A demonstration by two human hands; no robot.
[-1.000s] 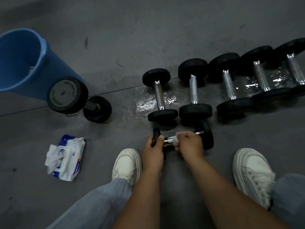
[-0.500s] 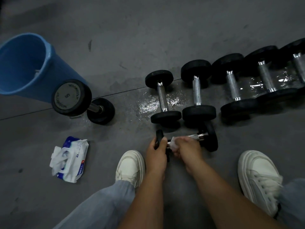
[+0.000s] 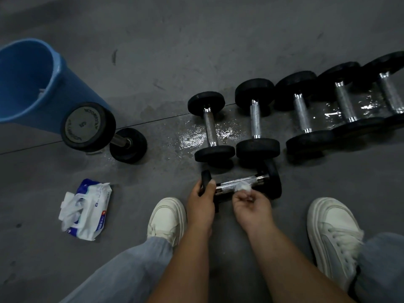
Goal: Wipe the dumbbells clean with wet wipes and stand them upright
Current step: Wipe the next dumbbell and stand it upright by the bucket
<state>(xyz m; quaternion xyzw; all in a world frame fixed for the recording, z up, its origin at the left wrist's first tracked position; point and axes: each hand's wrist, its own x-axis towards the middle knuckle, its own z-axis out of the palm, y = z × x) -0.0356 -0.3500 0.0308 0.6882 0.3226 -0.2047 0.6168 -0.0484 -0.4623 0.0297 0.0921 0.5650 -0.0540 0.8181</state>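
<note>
Dumbbell (image 3: 240, 182): flat on floor (image 3: 218, 51), between shoes (image 3: 166, 217). Gripped at end by left hand (image 3: 202, 202), fingers curled round, likely to stop rolling. Wet wipe (image 3: 243, 188) pinched in right hand (image 3: 251, 203) fingers, on bar for rubbing.

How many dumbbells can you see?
7 dumbbells: one standing by the blue bucket, five lying in a row, one gripped by the left hand. More may lie past the right edge.
</note>
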